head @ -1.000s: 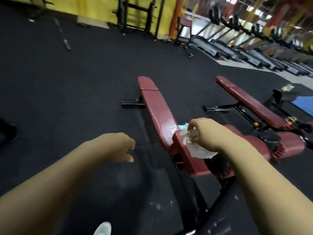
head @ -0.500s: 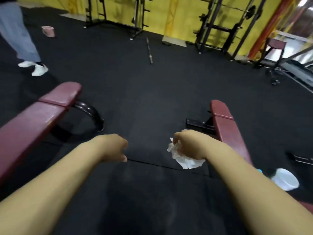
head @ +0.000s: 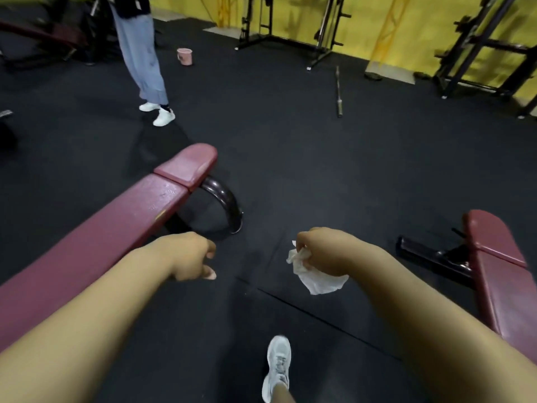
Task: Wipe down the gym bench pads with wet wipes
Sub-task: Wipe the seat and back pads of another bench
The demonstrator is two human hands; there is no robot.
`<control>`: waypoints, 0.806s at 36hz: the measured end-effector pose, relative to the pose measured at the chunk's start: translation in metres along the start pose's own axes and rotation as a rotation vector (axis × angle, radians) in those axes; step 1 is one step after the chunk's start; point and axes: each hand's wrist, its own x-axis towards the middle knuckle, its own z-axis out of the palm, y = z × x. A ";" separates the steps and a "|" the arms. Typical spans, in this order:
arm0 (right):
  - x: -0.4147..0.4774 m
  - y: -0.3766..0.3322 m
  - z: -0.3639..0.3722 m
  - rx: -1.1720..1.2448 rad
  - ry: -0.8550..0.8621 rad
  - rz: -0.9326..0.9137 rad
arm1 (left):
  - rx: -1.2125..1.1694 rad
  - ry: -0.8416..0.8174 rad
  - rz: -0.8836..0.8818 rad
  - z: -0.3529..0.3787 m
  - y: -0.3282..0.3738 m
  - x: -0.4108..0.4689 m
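As the right hand (head: 325,251) grips the wipe (head: 316,279), floor (head: 290,158) separates two benches (head: 116,228) (head: 499,271).

A gym: padded benches (head: 122,225), squat racks (head: 482,50), barbell (head: 338,91) (black rubber floor (head: 290,158))

The maroon bench pad (head: 122,225) is showing scuffed, faintly glossy vinyl. Its curved leg (head: 225,199) is gleaming like dark metal. The wet wipe (head: 318,279) is looking thin and crumpled, and the floor (head: 290,146) is looking matt and rubbery.
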 end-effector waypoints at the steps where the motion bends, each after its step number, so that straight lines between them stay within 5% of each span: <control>1: 0.017 0.005 -0.004 0.002 0.000 -0.013 | -0.008 -0.002 -0.011 -0.005 -0.003 0.011; 16: 0.245 0.116 -0.103 -0.071 -0.001 -0.167 | -0.165 0.073 -0.155 -0.112 -0.034 0.177; 29: 0.440 0.077 -0.123 -0.145 -0.160 -0.370 | -0.334 -0.023 -0.344 -0.114 -0.136 0.265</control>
